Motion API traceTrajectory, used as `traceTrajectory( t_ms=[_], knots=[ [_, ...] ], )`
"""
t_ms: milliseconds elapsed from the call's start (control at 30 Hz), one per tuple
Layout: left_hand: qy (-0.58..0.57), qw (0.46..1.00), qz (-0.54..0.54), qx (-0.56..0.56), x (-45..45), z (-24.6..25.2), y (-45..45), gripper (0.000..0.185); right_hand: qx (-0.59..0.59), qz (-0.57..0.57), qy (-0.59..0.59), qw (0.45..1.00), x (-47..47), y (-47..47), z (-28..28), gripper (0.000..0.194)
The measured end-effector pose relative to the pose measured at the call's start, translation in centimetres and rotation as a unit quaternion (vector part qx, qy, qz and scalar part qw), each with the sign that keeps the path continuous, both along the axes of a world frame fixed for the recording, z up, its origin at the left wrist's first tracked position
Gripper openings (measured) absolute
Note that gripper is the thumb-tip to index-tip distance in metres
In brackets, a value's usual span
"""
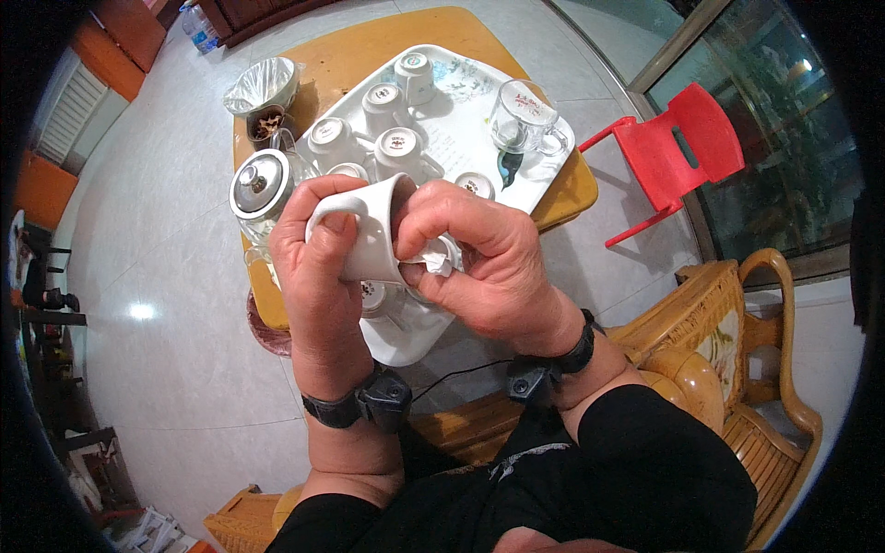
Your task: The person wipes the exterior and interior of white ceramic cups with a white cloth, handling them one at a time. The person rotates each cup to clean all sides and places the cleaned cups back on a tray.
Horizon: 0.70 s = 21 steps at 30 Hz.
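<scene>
A white ceramic mug (373, 238) lies tipped on its side in my left hand (314, 256), its mouth turned to the right. My left thumb passes by the handle. In my right hand (484, 256) is a crumpled white tissue (437, 259), pinched at the mug's rim; the curled fingers reach to the opening and partly hide the inside. Beneath both hands is a white tray (460, 138) with a blue floral print. Several white mugs (397, 148) stand upside down on it. A clear glass mug (522, 121) is at the tray's right side.
The tray rests on a yellow wooden table (456, 27). Along its left edge are a lidded glass pot (259, 183), a dark container (268, 126) and a bowl lined with plastic film (263, 86). A red chair (681, 155) and a wooden armchair (767, 415) are on the right.
</scene>
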State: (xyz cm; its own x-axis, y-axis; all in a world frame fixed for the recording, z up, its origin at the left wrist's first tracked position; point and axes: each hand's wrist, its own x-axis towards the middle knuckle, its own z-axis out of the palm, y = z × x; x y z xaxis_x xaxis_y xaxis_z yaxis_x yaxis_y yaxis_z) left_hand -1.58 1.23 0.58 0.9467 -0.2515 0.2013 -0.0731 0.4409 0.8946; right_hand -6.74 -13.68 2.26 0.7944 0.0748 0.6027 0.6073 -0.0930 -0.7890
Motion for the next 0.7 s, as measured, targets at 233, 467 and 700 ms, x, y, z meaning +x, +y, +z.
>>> traceTrajectory(
  t_ms=[233,467,700],
  knots=[
    [0.023,0.999,0.019,-0.035,0.0,0.1,0.1,0.039,0.133,0.048,0.13,0.981,-1.3,0.4,0.4,0.027],
    [0.044,0.995,0.045,-0.074,0.3,-0.3,0.1,0.04,0.174,0.117,0.137,0.968,-0.9,-0.3,0.5,0.034],
    [0.08,0.99,0.039,-0.113,0.1,-0.6,0.1,0.043,0.028,0.072,0.064,0.995,-0.4,-0.1,-0.3,0.031]
  ],
)
